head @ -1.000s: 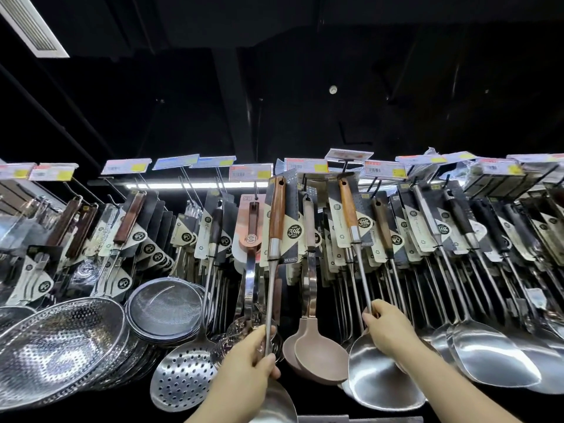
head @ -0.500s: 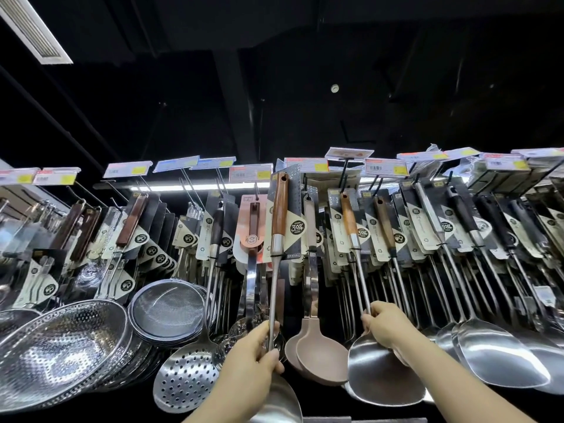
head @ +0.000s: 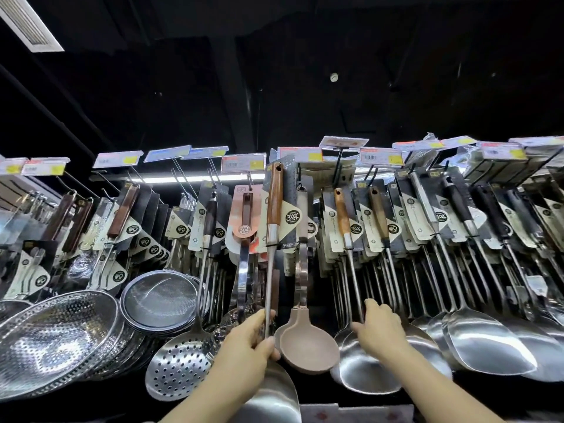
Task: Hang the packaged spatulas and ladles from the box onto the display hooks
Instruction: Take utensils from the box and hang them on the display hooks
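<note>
Steel spatula with wooden handle and grey card sleeve stands upright before the rack; its thin shaft runs between the fingers of the left hand, which pinch it above the blade; right hand grips a hanging spatula's shaft; beyond, price tags top the hooks.

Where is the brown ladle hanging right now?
In the head view it hangs centre, low: the brown ladle sits between the left hand and right hand, just right of the wood-handled spatula.
</note>
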Action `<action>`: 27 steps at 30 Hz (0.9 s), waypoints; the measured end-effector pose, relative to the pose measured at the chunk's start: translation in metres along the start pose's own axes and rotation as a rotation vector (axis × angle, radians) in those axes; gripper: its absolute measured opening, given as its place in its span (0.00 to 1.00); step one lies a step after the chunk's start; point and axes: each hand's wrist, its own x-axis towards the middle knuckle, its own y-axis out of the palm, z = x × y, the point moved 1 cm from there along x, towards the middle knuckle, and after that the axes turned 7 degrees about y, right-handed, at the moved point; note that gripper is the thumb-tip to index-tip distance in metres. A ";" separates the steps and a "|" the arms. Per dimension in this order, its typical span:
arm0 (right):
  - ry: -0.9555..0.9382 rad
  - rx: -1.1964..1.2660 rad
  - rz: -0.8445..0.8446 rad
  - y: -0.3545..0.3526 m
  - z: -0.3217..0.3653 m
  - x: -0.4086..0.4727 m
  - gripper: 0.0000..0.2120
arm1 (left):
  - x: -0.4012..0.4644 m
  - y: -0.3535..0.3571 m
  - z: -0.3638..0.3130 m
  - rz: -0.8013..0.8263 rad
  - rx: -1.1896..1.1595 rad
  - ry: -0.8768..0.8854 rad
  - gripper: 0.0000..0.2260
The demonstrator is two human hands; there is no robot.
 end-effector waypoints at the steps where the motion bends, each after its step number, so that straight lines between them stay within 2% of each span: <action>1: -0.037 -0.036 -0.031 -0.002 0.001 -0.006 0.13 | 0.001 0.003 -0.001 0.000 -0.004 0.007 0.18; 3: -0.140 0.021 -0.068 -0.009 0.005 -0.020 0.18 | 0.004 0.009 -0.006 0.004 -0.015 0.024 0.17; 4: -0.203 0.139 -0.042 -0.014 0.007 -0.029 0.16 | 0.005 0.013 -0.010 0.008 -0.049 0.023 0.17; 7: -0.327 0.458 0.224 -0.025 0.009 -0.058 0.03 | 0.010 0.026 -0.025 0.053 -0.141 0.009 0.17; 8: -0.338 0.500 0.298 -0.027 0.006 -0.063 0.03 | 0.013 0.031 -0.029 0.063 -0.141 0.018 0.17; 9: -0.346 0.518 0.347 -0.028 0.002 -0.067 0.07 | 0.017 0.035 -0.034 0.068 -0.140 0.035 0.18; 12: -0.335 0.485 0.390 -0.030 -0.016 -0.064 0.27 | 0.032 0.052 -0.042 0.070 -0.137 0.079 0.17; 14: -0.313 0.449 0.412 -0.031 -0.026 -0.059 0.32 | 0.042 0.065 -0.046 0.069 -0.125 0.086 0.18; 21: -0.292 0.531 0.381 -0.031 -0.048 -0.037 0.20 | 0.064 0.105 -0.057 0.092 -0.129 0.086 0.18; 24: -0.251 0.487 0.359 -0.032 -0.059 -0.028 0.22 | 0.072 0.123 -0.052 0.096 -0.125 0.092 0.16; 27: -0.221 0.423 0.369 -0.032 -0.063 -0.022 0.25 | 0.079 0.137 -0.048 0.073 -0.094 0.094 0.19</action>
